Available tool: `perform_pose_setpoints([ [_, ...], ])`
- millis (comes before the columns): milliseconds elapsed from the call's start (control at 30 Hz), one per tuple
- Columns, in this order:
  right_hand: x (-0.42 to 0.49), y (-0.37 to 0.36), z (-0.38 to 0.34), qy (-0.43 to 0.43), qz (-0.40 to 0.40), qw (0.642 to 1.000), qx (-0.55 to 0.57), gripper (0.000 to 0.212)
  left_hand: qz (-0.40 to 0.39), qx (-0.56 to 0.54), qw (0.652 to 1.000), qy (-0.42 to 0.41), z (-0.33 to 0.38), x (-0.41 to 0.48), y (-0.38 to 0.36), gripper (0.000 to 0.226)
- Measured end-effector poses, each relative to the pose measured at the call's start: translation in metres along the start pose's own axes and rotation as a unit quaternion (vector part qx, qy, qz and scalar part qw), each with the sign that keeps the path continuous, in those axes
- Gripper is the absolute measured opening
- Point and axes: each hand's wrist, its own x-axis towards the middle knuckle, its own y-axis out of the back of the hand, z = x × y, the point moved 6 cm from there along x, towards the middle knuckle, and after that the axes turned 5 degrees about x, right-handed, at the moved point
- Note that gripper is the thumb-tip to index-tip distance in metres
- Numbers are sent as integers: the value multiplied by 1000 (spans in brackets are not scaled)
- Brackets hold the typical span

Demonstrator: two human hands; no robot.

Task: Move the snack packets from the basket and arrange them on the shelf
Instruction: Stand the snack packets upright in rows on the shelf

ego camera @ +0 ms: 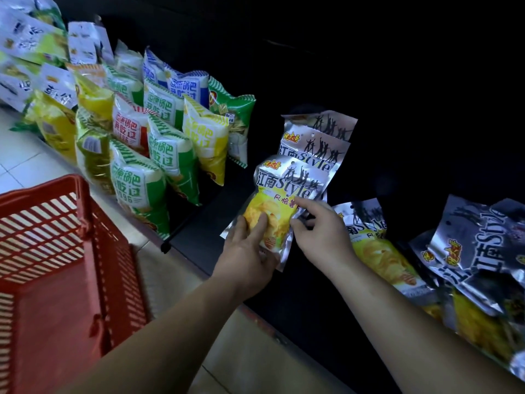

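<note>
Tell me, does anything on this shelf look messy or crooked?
Yes. The silver packets on the right lie in a tumbled, overlapping heap, tilted different ways, while the green and yellow packets on the left stand in neat rows. The left hand and right hand grip the middle packet.

**Two hands on a silver packet (287, 191) at a dark shelf (199, 228).**
The left hand (247, 251) grips the packet's yellow lower part, fingers across its front. The right hand (321, 237) pinches its right edge. The packet stands upright at the front of a row, with two matching packets (318, 146) behind it. Just to its right a fourth packet (372, 245) lies flat, and further right is a heap of silver packets (480, 251). To the left stand ranks of green, white and yellow bags (159, 166). A red basket (71, 265) sits at lower left.
</note>
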Motion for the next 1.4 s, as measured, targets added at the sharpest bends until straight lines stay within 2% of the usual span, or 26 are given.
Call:
perform_pose_setpoints([
  [100,-5,3,4,-15,-12,1000,13,46,9,-8,1000,4,6,4,5,82],
  [233,-23,31,7,-12,-7,1000,-13,49,70,34,997,-20,11,-7,13,75],
  [433,-44,93,23,-57,11,998,-20,26,74,30,997,-12,14,-12,4,79],
  [567,-53,106,34,-66,16,995,-70,34,112,55,992,-9,19,-18,4,81],
  [700,-56,111,41,-62,11,988,-141,42,235,72,961,-131,51,-28,10,58],
  [733,-57,113,41,-58,9,987,-147,44,221,41,963,-150,62,-30,5,51],
  [767,-58,114,41,-59,3,986,-154,46,173,0,974,-145,75,-32,-4,46],
  [833,-60,115,43,-75,-17,982,-173,52,37,-79,993,-78,92,-34,-34,45],
  [867,-62,115,44,-88,-25,980,-178,54,-16,-123,992,-34,99,-35,-49,46],
  [900,-63,116,46,-101,-30,979,-174,55,-51,-192,980,4,106,-35,-61,41],
  [967,-66,117,51,-118,-33,981,-150,55,-88,-358,927,72,118,-33,-78,36],
  [1033,-68,119,53,-124,-33,983,-134,51,-87,-451,880,117,128,-30,-85,38],
  [1067,-69,121,53,-123,-31,983,-130,48,-75,-468,872,124,131,-27,-85,40],
  [1133,-72,125,50,-122,-22,986,-115,46,-57,-486,865,111,137,-22,-83,60],
  [1200,-74,127,49,-117,-14,989,-94,46,-49,-489,867,85,142,-18,-77,77],
  [1300,-79,126,45,-98,-1,993,-58,43,-30,-477,877,41,141,-18,-55,68],
  [1400,-81,128,36,-89,22,995,26,43,-30,-456,889,-12,132,-22,-26,64],
])
